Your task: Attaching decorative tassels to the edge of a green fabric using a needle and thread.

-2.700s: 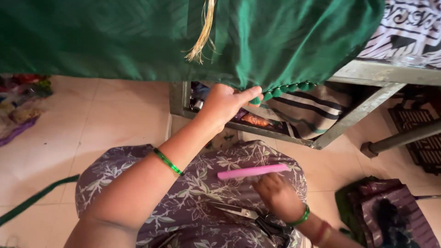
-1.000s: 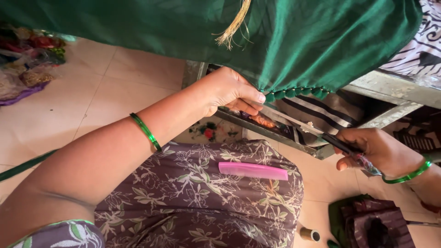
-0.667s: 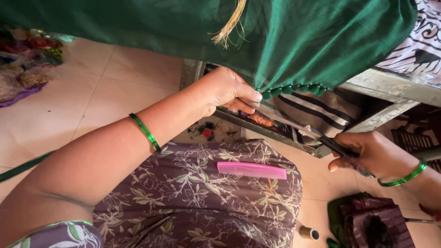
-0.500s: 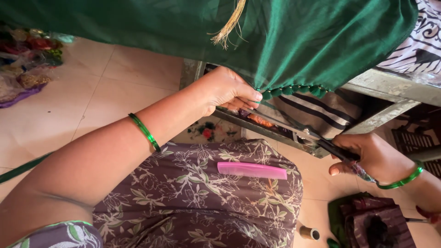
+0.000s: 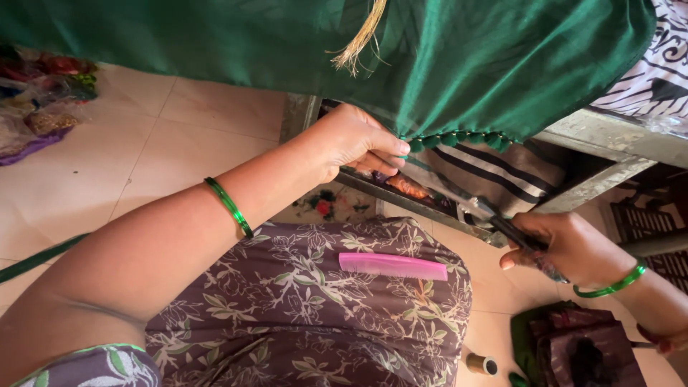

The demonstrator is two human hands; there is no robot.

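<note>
A pink comb (image 5: 393,266) lies on the person's lap, on floral purple cloth (image 5: 315,308). Just beyond, the right hand (image 5: 566,247) is closed around scissors (image 5: 476,209), blades pointing toward the left hand (image 5: 355,140), which pinches the beaded hem of a green fabric (image 5: 459,64) hanging off a table edge (image 5: 609,136). A clean cut probably needs the hem pulled taut and the blades kept clear of the beads. Room is tight between the hands; open tiled floor (image 5: 143,150) lies to the left, with a thread spool (image 5: 481,364) lower right.
</note>
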